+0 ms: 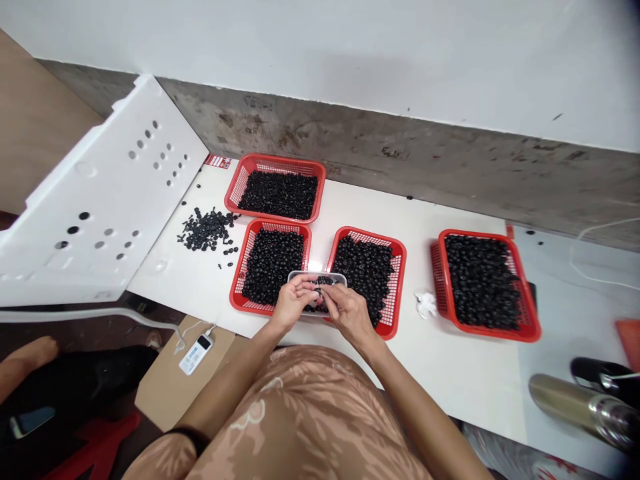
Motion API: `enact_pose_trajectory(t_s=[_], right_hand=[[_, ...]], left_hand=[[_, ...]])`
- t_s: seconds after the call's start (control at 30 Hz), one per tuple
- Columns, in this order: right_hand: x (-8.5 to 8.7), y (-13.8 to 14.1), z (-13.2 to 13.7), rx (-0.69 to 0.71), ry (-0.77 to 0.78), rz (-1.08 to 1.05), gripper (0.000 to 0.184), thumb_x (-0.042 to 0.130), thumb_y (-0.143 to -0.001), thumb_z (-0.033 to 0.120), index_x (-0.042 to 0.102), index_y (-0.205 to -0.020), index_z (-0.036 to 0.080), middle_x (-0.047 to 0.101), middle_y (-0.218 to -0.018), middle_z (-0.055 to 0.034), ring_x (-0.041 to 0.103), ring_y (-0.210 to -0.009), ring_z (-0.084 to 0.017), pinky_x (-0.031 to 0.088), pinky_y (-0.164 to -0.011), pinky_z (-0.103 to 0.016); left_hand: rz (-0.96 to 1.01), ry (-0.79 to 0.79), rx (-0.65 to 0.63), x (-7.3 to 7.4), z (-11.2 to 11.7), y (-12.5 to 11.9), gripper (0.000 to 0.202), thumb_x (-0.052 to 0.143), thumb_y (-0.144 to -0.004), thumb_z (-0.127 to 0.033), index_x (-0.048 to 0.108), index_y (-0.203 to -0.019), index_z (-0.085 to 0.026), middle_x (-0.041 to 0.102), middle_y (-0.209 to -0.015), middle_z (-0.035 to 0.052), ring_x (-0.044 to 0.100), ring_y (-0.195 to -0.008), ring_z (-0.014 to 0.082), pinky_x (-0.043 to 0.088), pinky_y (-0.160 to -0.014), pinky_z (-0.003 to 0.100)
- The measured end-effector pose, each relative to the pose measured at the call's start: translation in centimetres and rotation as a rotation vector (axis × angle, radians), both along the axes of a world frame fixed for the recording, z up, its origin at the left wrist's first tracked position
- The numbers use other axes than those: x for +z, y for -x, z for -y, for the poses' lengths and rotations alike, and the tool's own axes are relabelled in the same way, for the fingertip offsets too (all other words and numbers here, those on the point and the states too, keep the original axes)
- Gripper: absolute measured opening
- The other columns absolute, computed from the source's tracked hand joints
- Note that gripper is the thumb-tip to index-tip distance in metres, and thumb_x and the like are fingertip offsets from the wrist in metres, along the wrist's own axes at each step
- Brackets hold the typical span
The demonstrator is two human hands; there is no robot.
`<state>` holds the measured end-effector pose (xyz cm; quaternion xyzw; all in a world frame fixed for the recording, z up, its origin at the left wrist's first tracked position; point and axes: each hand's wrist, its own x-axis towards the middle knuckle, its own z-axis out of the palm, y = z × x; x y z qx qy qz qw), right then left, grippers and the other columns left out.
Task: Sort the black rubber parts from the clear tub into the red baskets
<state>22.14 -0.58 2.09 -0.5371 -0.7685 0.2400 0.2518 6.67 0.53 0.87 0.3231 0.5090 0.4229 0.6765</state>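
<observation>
My left hand (pixel 295 298) and my right hand (pixel 346 307) meet over a small clear plastic box (pixel 295 274), with several black pieces inside it. Fingertips of both hands pinch together around a small black part (pixel 319 291), whose exact kind is too small to make out. Left of the box stands a red basket (pixel 237 287) full of round black pieces (pixel 275 263). Another red basket (pixel 397 287) with similar black parts (pixel 364 267) is just to the right, partly behind my right hand.
A third red basket (pixel 275 160) holds finer black pieces at the back. A fourth basket (pixel 443 280), crumpled tissue (pixel 425 305) and a metal flask (pixel 565 400) lie rightward. Loose black parts (pixel 207 230) sit beside a white perforated panel (pixel 100 180). A person's arm (pixel 30 357) shows lower left.
</observation>
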Motion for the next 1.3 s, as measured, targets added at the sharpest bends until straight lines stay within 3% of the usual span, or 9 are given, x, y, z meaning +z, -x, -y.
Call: enact_pose_trajectory(t_s=[0.17, 0.3, 0.47, 0.6, 0.7, 0.9, 0.97, 1.13, 1.3], right_hand=[[-0.8, 0.1, 1.0, 0.111, -0.069, 0.104, 0.040, 0.040, -0.091, 0.016, 0.054, -0.128, 0.013, 0.064, -0.114, -0.0137, 0.062, -0.100, -0.022, 0.048, -0.081, -0.033], [-1.7, -0.8, 0.1, 0.147, 0.122, 0.017, 0.046, 0.036, -0.093, 0.017, 0.042, -0.139, 0.020, 0.059, -0.126, -0.0095, 0.057, -0.111, -0.018, 0.047, -0.088, -0.031], [-4.9, 0.1, -1.7, 0.009, 0.450, 0.386, 0.031, 0.039, -0.094, 0.024, 0.067, -0.105, 0.018, 0.067, -0.105, -0.0091, 0.064, -0.093, -0.017, 0.047, -0.080, -0.026], [-7.7, 2.2, -2.3, 0.040, 0.520, 0.484, 0.023, 0.052, -0.088, 0.026, 0.070, -0.090, 0.011, 0.070, -0.090, -0.0154, 0.067, -0.084, -0.022, 0.047, -0.074, -0.028], [-8.4, 3.0, -2.4, 0.062, 0.526, 0.510, 0.022, 0.053, -0.087, 0.023, 0.069, -0.087, 0.008, 0.070, -0.083, -0.0173, 0.067, -0.080, -0.023, 0.046, -0.071, -0.028], [-5.3, 1.3, -2.1, 0.087, 0.381, 0.448, 0.023, 0.046, -0.092, 0.028, 0.063, -0.101, 0.016, 0.067, -0.099, -0.0090, 0.064, -0.089, -0.018, 0.043, -0.072, -0.025], [-3.4, 0.5, -1.9, 0.120, 0.212, 0.390, 0.024, 0.042, -0.094, 0.030, 0.060, -0.105, 0.017, 0.065, -0.098, -0.0072, 0.062, -0.084, -0.016, 0.042, -0.069, -0.024], [0.1, -0.8, -1.8, 0.301, -0.208, 0.356, 0.023, 0.040, -0.095, 0.020, 0.061, -0.086, 0.015, 0.060, -0.074, -0.0053, 0.055, -0.068, -0.015, 0.039, -0.065, -0.027], [0.8, -1.3, -1.4, 0.247, -0.195, 0.078, 0.021, 0.042, -0.095, 0.020, 0.060, -0.106, 0.016, 0.065, -0.089, -0.0073, 0.059, -0.077, -0.015, 0.044, -0.070, -0.028]], left_hand=[[0.075, 0.087, 0.062, -0.5, 0.1, 0.0, 0.039, 0.078, -0.062, -0.019, 0.066, -0.099, -0.014, 0.066, -0.080, 0.0025, 0.063, -0.065, 0.0107, 0.050, -0.064, 0.023], [0.125, 0.110, 0.078, -0.9, -0.1, 0.6, 0.035, 0.079, -0.063, -0.024, 0.068, -0.094, -0.013, 0.068, -0.079, 0.0035, 0.063, -0.064, 0.0114, 0.050, -0.065, 0.024], [0.185, 0.170, 0.090, -1.1, -0.3, 1.3, 0.029, 0.080, -0.063, -0.025, 0.070, -0.088, -0.014, 0.067, -0.077, 0.0018, 0.065, -0.068, 0.0107, 0.051, -0.070, 0.023], [0.220, 0.199, 0.112, -1.3, -0.1, 1.6, 0.026, 0.081, -0.062, -0.024, 0.069, -0.083, -0.014, 0.066, -0.078, 0.0011, 0.063, -0.064, 0.0088, 0.051, -0.068, 0.022], [0.225, 0.219, 0.112, -1.4, 0.1, 2.0, 0.026, 0.080, -0.062, -0.023, 0.069, -0.083, -0.013, 0.067, -0.080, 0.0024, 0.061, -0.063, 0.0082, 0.050, -0.067, 0.022], [0.127, 0.246, 0.072, -2.0, 0.3, 2.5, 0.030, 0.081, -0.060, -0.029, 0.073, -0.083, -0.012, 0.068, -0.074, 0.0033, 0.057, -0.059, 0.0073, 0.046, -0.062, 0.021], [0.063, 0.218, 0.043, -2.1, 0.3, 2.0, 0.033, 0.081, -0.060, -0.032, 0.073, -0.084, -0.012, 0.067, -0.069, 0.0034, 0.056, -0.057, 0.0083, 0.044, -0.059, 0.022], [0.008, 0.162, -0.015, -1.1, -0.2, 0.5, 0.035, 0.081, -0.059, -0.036, 0.073, -0.081, -0.011, 0.066, -0.060, 0.0028, 0.055, -0.055, 0.0108, 0.044, -0.059, 0.025], [0.111, 0.179, -0.093, 0.1, -0.4, 0.5, 0.031, 0.080, -0.062, -0.036, 0.072, -0.079, -0.011, 0.065, -0.062, 0.0026, 0.054, -0.055, 0.0090, 0.042, -0.059, 0.023]])
